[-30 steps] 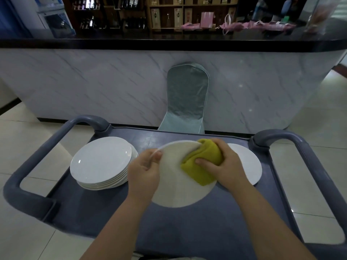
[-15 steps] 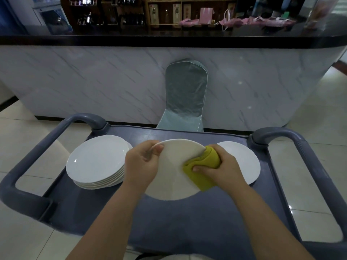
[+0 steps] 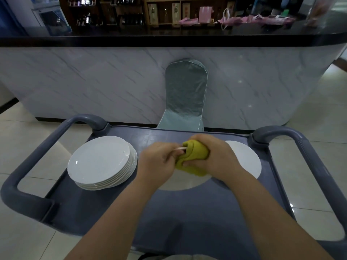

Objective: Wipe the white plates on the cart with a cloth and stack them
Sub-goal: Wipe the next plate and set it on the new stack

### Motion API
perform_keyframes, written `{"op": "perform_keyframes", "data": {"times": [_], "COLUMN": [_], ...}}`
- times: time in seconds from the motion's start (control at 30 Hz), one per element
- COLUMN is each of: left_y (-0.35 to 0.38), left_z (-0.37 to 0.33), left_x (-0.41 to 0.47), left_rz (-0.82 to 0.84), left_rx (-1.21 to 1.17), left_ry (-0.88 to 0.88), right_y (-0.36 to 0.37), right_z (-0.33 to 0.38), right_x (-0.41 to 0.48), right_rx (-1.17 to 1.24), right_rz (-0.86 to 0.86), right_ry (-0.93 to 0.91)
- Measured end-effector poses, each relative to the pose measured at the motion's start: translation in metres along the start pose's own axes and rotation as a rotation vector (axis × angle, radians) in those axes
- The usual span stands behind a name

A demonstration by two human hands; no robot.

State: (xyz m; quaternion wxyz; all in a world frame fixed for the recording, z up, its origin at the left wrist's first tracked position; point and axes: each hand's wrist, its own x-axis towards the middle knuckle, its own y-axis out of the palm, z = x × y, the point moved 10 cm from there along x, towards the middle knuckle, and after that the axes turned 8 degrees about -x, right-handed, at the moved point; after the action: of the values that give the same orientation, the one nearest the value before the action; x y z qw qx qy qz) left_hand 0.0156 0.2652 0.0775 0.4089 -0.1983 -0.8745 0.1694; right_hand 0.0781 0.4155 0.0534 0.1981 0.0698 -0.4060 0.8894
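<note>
The left hand (image 3: 157, 164) clamps its grip on the plate's (image 3: 178, 182) rim, steadying it over mid-cart (image 3: 187, 212). This lets the right hand (image 3: 219, 158), its grip closed round the folded cloth (image 3: 195, 154), wipe the far edge at 12 o'clock. The round plate has no long axis and seems to face up. The stack (image 3: 101, 162) waits at 9 o'clock.

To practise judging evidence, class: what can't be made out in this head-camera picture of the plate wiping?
All in the head view:
Plate being wiped: left hand and yellow cloth cover most of it.
Plate on the right: right hand hides its left part; single or stacked, unclear.
Shelf bottles: too small and dark to read.
</note>
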Motion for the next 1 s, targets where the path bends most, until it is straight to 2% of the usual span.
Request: {"op": "perform_keyframes", "data": {"times": [0.03, 0.1, 0.13, 0.2, 0.27, 0.33, 0.4, 0.47, 0.53, 0.63, 0.73, 0.77, 0.8, 0.93, 0.97, 1.0], "left_y": [-0.012, -0.035, -0.036, -0.028, -0.017, -0.020, -0.028, -0.013, 0.010, 0.012, 0.028, 0.030, 0.027, -0.024, -0.029, -0.025], "left_z": [0.011, 0.044, 0.055, 0.067, 0.074, 0.074, 0.056, 0.031, 0.016, 0.006, -0.015, -0.015, -0.008, 0.057, 0.059, 0.052], "left_x": [0.001, -0.016, -0.029, -0.049, -0.055, -0.046, -0.022, 0.003, 0.015, 0.024, 0.017, 0.014, 0.012, -0.009, -0.011, -0.008], "left_rz": [-0.097, -0.379, -0.468, -0.490, -0.354, -0.212, -0.111, 0.080, 0.248, 0.214, 0.220, 0.208, 0.168, -0.182, -0.198, -0.148], "left_rx": [-0.091, -0.309, -0.375, -0.425, -0.385, -0.240, -0.047, 0.118, 0.207, 0.186, 0.183, 0.170, 0.143, -0.137, -0.130, -0.070], "left_ry": [-0.132, -0.447, -0.577, -0.688, -0.666, -0.573, -0.386, -0.199, -0.115, -0.071, 0.091, 0.088, 0.028, -0.475, -0.482, -0.416], "right_y": [-0.007, -0.011, -0.007, 0.003, 0.003, -0.004, -0.007, -0.003, -0.001, -0.013, -0.012, -0.010, -0.009, -0.002, 0.005, 0.009], "right_z": [-0.007, -0.036, -0.047, -0.060, -0.057, -0.055, -0.048, -0.037, -0.030, -0.015, 0.005, 0.003, -0.004, -0.060, -0.064, -0.063], "right_x": [0.000, -0.010, -0.018, -0.030, -0.035, -0.036, -0.034, -0.031, -0.027, -0.017, -0.006, -0.006, -0.010, -0.043, -0.048, -0.047], "right_rx": [0.098, 0.452, 0.588, 0.653, 0.645, 0.605, 0.524, 0.438, 0.369, 0.176, -0.140, -0.145, -0.072, 0.354, 0.365, 0.344], "right_rz": [-0.041, -0.136, -0.169, -0.195, -0.224, -0.245, -0.208, -0.129, -0.067, -0.034, 0.079, 0.097, 0.086, -0.041, -0.031, -0.029], "right_ry": [0.057, 0.242, 0.305, 0.367, 0.371, 0.341, 0.283, 0.237, 0.222, 0.183, 0.073, 0.077, 0.118, 0.353, 0.359, 0.351]}}
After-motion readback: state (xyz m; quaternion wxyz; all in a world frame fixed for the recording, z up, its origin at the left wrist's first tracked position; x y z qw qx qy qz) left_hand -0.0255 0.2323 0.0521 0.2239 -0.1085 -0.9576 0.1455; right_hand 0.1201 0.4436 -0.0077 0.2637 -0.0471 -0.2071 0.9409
